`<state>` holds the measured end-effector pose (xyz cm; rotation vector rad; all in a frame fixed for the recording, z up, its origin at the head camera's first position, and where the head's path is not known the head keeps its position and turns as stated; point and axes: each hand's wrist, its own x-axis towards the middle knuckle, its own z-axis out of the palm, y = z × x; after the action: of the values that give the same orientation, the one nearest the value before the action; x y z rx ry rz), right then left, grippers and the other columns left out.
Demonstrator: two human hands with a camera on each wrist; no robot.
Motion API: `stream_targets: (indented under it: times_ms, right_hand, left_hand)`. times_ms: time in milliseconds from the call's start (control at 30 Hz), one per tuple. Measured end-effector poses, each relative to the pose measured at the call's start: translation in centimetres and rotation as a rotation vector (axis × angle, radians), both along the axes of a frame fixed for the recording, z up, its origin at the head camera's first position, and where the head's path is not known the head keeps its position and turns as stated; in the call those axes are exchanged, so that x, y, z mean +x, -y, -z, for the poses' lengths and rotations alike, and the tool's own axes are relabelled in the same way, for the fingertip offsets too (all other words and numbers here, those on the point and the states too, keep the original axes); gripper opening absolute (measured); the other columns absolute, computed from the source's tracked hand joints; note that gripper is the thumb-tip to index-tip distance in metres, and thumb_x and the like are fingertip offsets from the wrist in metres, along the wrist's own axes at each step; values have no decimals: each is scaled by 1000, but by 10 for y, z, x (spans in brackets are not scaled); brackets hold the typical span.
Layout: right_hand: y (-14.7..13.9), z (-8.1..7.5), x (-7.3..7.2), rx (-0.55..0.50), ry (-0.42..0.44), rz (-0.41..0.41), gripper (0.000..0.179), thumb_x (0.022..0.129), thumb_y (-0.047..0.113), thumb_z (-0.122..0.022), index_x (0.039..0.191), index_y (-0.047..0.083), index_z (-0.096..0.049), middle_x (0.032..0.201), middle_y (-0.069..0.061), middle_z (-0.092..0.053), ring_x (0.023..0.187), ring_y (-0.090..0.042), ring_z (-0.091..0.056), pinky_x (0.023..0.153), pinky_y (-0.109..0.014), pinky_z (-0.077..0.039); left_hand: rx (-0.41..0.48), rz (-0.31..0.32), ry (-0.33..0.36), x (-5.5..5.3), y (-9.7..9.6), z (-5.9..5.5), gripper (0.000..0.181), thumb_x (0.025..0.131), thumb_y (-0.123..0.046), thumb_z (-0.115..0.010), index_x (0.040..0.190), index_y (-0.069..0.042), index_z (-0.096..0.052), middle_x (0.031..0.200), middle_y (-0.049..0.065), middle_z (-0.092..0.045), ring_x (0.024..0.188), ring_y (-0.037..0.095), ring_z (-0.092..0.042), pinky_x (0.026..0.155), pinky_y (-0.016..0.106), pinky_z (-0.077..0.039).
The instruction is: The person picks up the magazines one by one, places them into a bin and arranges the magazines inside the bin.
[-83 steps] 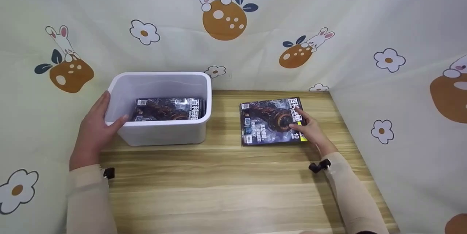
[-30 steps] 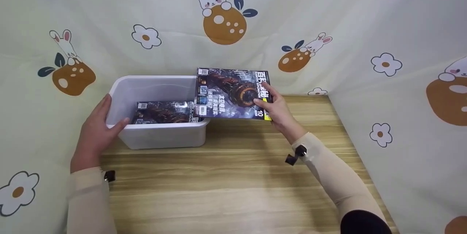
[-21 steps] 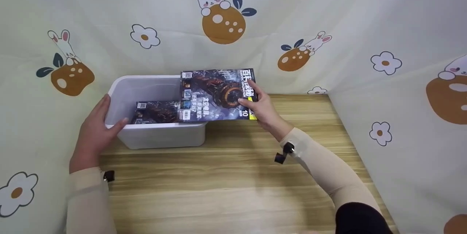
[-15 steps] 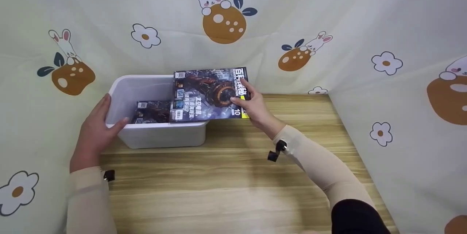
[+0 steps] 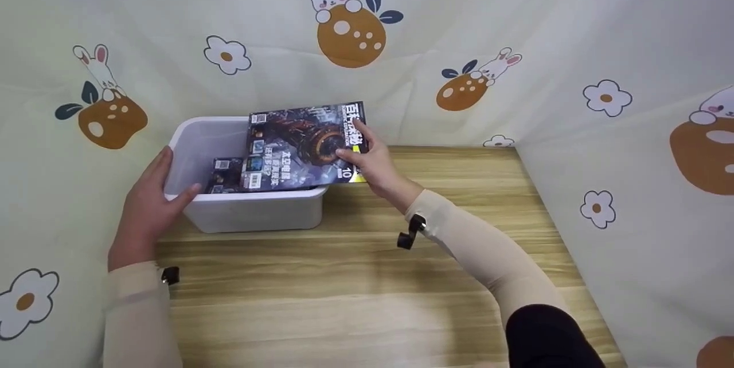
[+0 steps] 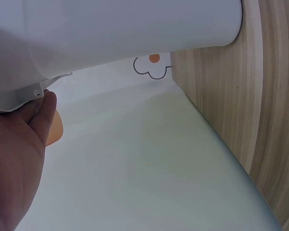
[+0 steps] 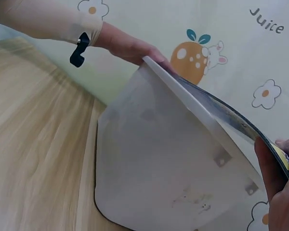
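A white plastic storage bin (image 5: 258,213) stands at the back left of the table, and part of a magazine (image 5: 225,176) shows low inside it. My left hand (image 5: 146,207) grips its left end, thumb over the front rim; in the left wrist view the fingers (image 6: 45,113) reach under the rim. My right hand (image 5: 378,164) pinches the right edge of a second dark magazine (image 5: 304,147), thumb on the cover and other fingers beneath. That magazine lies face up across the bin's opening, hiding much of the inside. In the right wrist view it bends slightly above the rim.
A wood-grain table (image 5: 344,293) lies in front of the bin and to its right. Pale cloth (image 5: 275,81) printed with rabbits, oranges and flowers rises behind the table and at both sides. Small black devices (image 5: 412,232) are strapped to both wrists.
My right hand has lifted the magazine off the table at right and carried it left over the bin, still sliding left in the last half second. The left hand and bin stay put.
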<state>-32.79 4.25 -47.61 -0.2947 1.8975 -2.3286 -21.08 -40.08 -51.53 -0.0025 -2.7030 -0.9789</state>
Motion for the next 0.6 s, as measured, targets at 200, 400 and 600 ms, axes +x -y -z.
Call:
stream_targets:
  times_ms: [200,400,600]
  right_hand:
    - [17,-3,0,-1,-14,-25,96,91,-12,-82,173,13,-40,147,-22,-63,113,-29,-73,98,-38,-65]
    - [29,-4,2,1,-29,-30,94,91,-12,-82,172,12,-41,151,-21,-61,118,-29,-72,101,-37,-64]
    - [41,-3,4,35,-49,-14,94,90,-9,-85,171,13,-44,157,-19,-56,123,-30,-71,103,-36,-63]
  left_hand:
    - [4,-2,-11,0,1,2,102,104,-59,-69,179,-19,-13,185,14,-16,167,48,-17,129,76,-19]
    - [5,-13,2,-1,-1,2,103,104,-63,-68,180,-22,-10,185,12,-14,168,47,-16,128,77,-19]
    - [1,-23,39,-1,-2,0,105,104,-65,-66,180,-23,-7,186,12,-10,168,48,-13,126,79,-19]
